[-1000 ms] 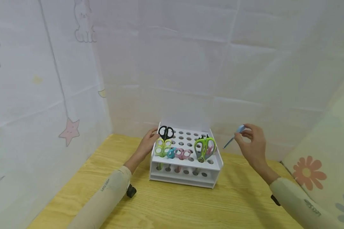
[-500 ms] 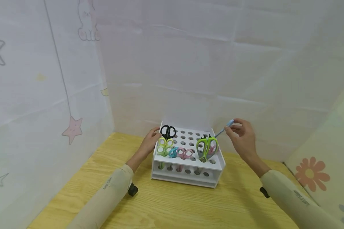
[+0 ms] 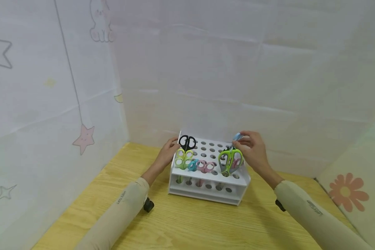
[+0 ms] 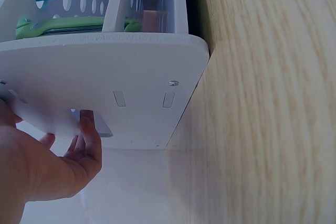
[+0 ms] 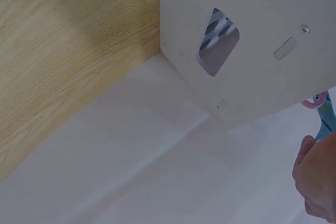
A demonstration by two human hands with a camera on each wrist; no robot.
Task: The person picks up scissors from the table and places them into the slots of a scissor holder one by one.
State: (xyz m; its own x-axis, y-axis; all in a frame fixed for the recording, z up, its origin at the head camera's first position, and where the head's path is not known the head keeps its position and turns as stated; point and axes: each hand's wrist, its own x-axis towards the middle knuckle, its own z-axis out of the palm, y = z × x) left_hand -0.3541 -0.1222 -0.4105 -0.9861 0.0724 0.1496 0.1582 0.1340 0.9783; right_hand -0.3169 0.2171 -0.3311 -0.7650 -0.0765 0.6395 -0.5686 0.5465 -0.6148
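Note:
A white rack (image 3: 203, 177) with rows of round holes stands on the table. My left hand (image 3: 166, 152) grips its left side panel, with fingers in the panel's cutout (image 4: 105, 127) in the left wrist view. My right hand (image 3: 253, 149) pinches light blue scissors (image 3: 237, 136) by the handle over the rack's back right part; their blades are hidden behind the green and grey scissors (image 3: 221, 160). Black scissors (image 3: 187, 141), yellow-green scissors (image 3: 180, 163), teal scissors (image 3: 193, 165) and pink scissors (image 3: 205, 166) stand in the holes. Another pink handle (image 3: 236, 162) shows at the right.
The wood-grain table (image 3: 187, 225) extends in front of the rack and to both sides. A pale cloth wall (image 3: 206, 69) hangs close behind it. Printed side cloths flank the table, with a pink star (image 3: 84, 139) on the left and a flower (image 3: 347, 191) on the right.
My right hand has moved left with the light blue scissors, from beside the rack to over its back right part. The left hand keeps its hold on the side panel.

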